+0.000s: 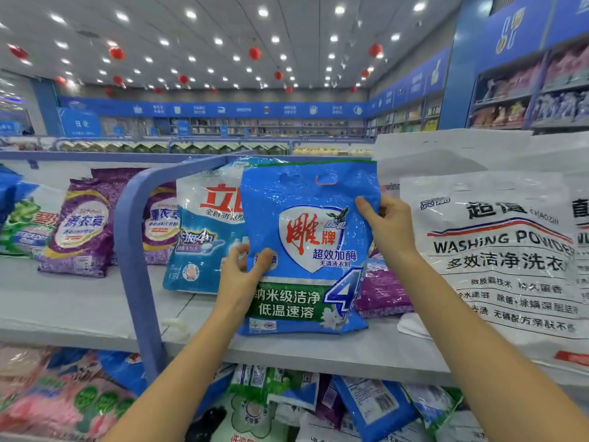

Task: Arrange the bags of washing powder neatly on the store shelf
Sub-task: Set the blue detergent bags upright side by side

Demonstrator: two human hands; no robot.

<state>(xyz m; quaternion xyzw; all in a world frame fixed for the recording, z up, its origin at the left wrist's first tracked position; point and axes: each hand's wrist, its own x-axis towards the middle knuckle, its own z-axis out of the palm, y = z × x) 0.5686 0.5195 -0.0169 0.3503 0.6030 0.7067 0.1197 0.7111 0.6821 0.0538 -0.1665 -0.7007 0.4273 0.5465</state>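
1. Ceiling lights [263,11]: rows of small round white lamps across a pale ceiling
2. Red lanterns [254,53]: hang from the ceiling, scattered among the lamps
3. Blue banner [223,109]: runs along the top of the far wall, with white icons and blurred text
4. Blue sign [80,123]: stands at far left below the banner, with white characters
5. Green-topped boxes [178,147]: lined in a row on the next aisle
6. Blue pillar [459,74]: stands at right, beside wall racks [510,84] of blurred pink packs

both hands, left grip [243,271] & right grip [387,226], hold blue bag [307,247] upright on shelf [79,311].
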